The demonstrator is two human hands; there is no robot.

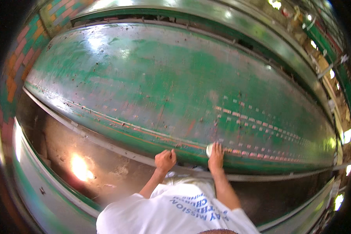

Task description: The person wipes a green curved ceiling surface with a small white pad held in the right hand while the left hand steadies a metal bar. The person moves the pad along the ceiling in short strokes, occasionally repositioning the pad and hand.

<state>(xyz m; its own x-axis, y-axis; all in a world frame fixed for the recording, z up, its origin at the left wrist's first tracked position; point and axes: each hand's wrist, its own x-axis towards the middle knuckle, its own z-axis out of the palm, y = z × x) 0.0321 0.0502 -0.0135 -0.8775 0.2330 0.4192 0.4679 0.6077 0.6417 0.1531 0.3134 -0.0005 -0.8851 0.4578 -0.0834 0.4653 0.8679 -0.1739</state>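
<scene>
My right hand [216, 158] is at the near edge of a long green table [144, 78], its fingers closed on a white round object [210, 150]. The object's kind does not show; its pale face sticks out to the left of my fingers and seems to touch the tabletop. To the left, my left hand [165, 160] is curled into a fist over the table's near rim. Whether anything is inside that fist is hidden. Rows of small pale rectangular marks [257, 119] run along the right part of the table. A pale line and orange lines [124, 124] follow its near side on the left.
A rail [105, 146] borders the table's near side. Below it lies a brown floor [117, 175] with a bright glare. Another green surface [46, 187] is at the lower left, and one more [206, 15] lies beyond the table. A multicoloured brick wall [27, 43] stands far left.
</scene>
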